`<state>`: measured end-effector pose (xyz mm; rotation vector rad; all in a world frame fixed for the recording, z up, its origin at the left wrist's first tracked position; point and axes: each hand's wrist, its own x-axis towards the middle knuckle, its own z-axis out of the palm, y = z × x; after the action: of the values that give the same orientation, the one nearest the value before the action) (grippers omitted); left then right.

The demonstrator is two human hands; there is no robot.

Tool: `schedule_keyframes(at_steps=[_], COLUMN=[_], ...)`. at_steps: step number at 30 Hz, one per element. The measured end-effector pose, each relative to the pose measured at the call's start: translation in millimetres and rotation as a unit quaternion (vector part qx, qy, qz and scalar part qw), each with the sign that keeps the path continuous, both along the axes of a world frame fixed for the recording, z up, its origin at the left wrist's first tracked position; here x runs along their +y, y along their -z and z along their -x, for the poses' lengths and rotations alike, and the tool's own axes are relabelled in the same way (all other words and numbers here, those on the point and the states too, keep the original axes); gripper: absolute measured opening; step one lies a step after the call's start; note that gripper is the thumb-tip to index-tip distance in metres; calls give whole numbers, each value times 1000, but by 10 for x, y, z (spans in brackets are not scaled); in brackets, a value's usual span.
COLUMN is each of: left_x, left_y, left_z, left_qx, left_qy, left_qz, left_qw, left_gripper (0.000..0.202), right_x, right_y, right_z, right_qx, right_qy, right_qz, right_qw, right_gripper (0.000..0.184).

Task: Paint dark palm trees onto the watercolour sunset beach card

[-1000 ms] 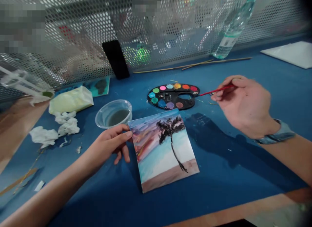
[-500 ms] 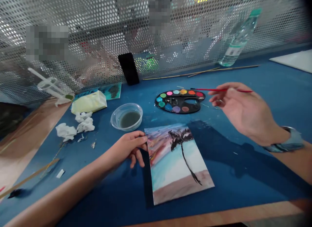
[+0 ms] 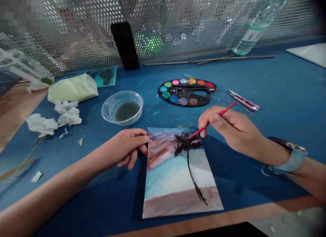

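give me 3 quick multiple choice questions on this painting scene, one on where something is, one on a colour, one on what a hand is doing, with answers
1. Where is the clear plastic tub relative to the palm tree painting?
A on top of it
B beyond its top left corner
C beyond its right edge

2. What colour is the paintbrush handle?
A green
B white
C red

3. What is the left hand doing?
A holding the painting's left edge
B holding the brush
C sitting inside the tub

B: the tub stands left of the watercolour palette, off the painting.
C: red shows beside the right hand.
A: its fingertips meet that edge.
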<state>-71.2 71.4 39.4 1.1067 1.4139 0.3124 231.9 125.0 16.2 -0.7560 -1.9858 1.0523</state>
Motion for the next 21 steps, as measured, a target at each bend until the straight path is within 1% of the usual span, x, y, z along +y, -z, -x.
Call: schedule_keyframes(at_steps=[6, 10, 11, 14, 21], left_x=[37, 25, 18, 4, 3], left_y=[58, 76, 76, 75, 72], left_z=[34, 45, 45, 45, 54], left_qx=[-3, -5, -5, -6, -1], left_qy=[-16, -29, -31, -32, -31], left_qz=[51, 57, 57, 58, 59], left_qw=[999, 998, 998, 998, 998], left_gripper=[31, 36, 37, 39, 38], right_x=[31, -5, -14, -31, -9], right_y=[-12, -24, -27, -25, -16], right_z=[73, 25, 12, -4, 45], right_qx=[-27, 51, 66, 55, -24], right_qy=[-3, 8, 14, 24, 24], right_qz=[-1, 63, 69, 56, 7], right_qw=[1000, 997, 995, 997, 999], right_gripper=[31, 31, 29, 27, 28])
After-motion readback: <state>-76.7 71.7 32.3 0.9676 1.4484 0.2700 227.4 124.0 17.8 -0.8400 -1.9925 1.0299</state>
